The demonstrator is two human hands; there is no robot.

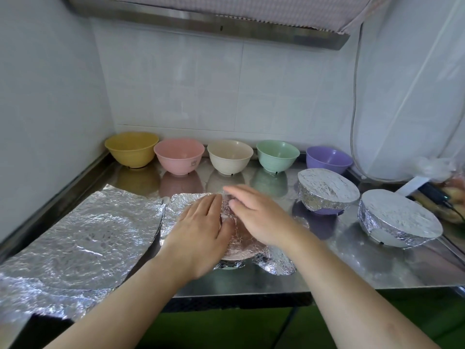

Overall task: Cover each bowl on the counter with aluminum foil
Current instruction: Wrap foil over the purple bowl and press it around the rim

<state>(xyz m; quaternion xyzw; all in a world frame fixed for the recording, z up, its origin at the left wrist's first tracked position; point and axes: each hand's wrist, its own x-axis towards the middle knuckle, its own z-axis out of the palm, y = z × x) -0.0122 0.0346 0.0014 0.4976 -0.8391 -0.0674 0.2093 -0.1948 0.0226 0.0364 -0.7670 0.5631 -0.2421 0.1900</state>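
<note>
Near the counter's front edge stands a bowl draped in a crumpled foil sheet (274, 263); only a sliver of its base (230, 267) shows. My left hand (201, 235) lies flat on the foil's left side with straight fingers. My right hand (256, 217) rests on top beside it, fingers loosely extended and blurred. Along the back wall stand open bowls: yellow (132, 149), pink (179, 156), cream (230, 157), green (276, 155) and purple (328, 158). To the right stand two foil-covered bowls, one purple (327, 188), one white (398, 217).
A large loose foil sheet (75, 248) lies on the steel counter (377, 268) at the left, hanging over the front edge. A black cable and bagged items (442, 200) sit at the far right. Tiled walls close the left and back.
</note>
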